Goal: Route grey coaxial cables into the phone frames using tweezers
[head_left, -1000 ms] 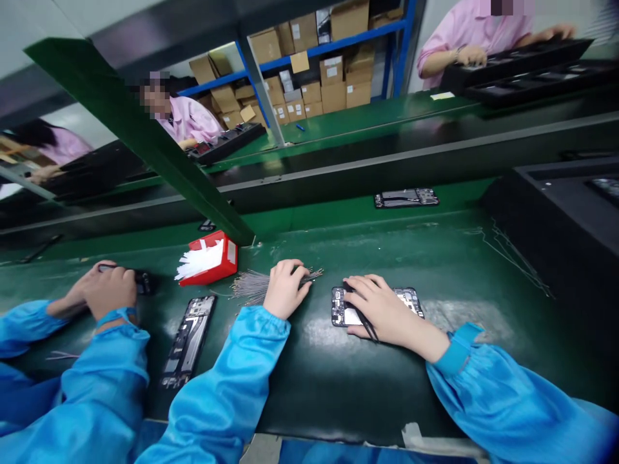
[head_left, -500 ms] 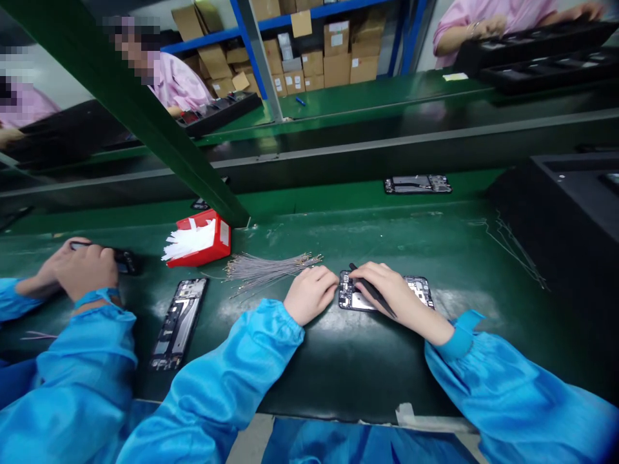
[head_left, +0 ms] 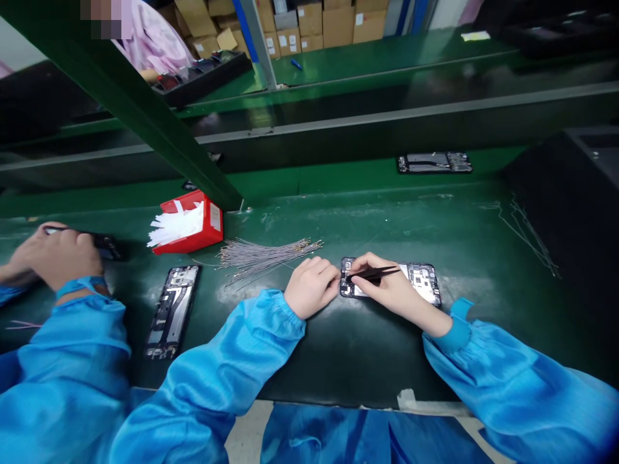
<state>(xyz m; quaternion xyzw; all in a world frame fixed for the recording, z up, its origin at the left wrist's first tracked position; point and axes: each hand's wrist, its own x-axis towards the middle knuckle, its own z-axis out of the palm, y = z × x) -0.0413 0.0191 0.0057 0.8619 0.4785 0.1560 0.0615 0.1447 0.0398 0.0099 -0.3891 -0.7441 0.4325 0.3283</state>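
An opened phone with its circuit board exposed lies flat on the green bench. Over its left half, my right hand grips black tweezers. The two thin tips point right, back over my hand, while the joined end is down by the phone's left part. Curled fingers of my left hand rest at the phone's left edge; whether they pinch anything is hidden. Just left of that hand lies a bundle of thin grey cables with gold-coloured ends.
A red box holds white paper strips. Another opened phone lies left, and a phone frame at the back. A co-worker's hands hold a phone at far left. Loose cables lie beside a black box.
The tweezers have turned in my right hand, from slanting down right to nearly level, tips now spread. My left hand stays by the phone's edge. The camera view has tilted down.
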